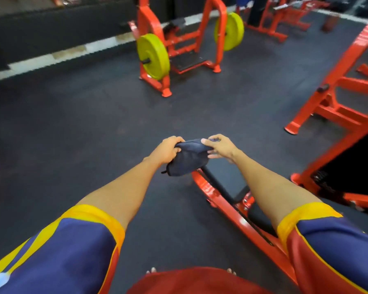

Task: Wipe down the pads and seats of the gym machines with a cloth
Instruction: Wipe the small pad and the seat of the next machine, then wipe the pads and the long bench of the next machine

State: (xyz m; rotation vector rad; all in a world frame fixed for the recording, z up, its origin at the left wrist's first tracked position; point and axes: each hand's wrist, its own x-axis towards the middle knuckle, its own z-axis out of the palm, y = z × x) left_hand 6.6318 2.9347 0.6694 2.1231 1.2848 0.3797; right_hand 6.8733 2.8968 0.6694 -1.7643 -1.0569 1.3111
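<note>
The dark rubber floor [94, 124] fills most of the view, with red machines standing on it. One across the room [145, 22] carries yellow-green weight plates [153, 56], and a tall sloped frame [338, 98] stands to the right. The nearest machine [217, 198] runs along just under the person's arms, and its black pad [225, 185] shows between the red rails.

The cloth [189, 158] is held up in the air in front of the person, above the far end of that pad and not touching it. It is dark blue, bunched and folded on itself, with a corner hanging below the left hand [166, 149].

The left fingers [175, 151] are curled tight round the cloth's left end. The right hand [221, 147] pinches the opposite edge between thumb and fingertips.

The cloth looks light, soft and limp. It would sag from any single grip, so it is best taken by two edges, as it is here, to fold it. For wiping, a flat wad pressed under the palm would probably work better than a pinch. It shouldn't slip or be damaged.
</note>
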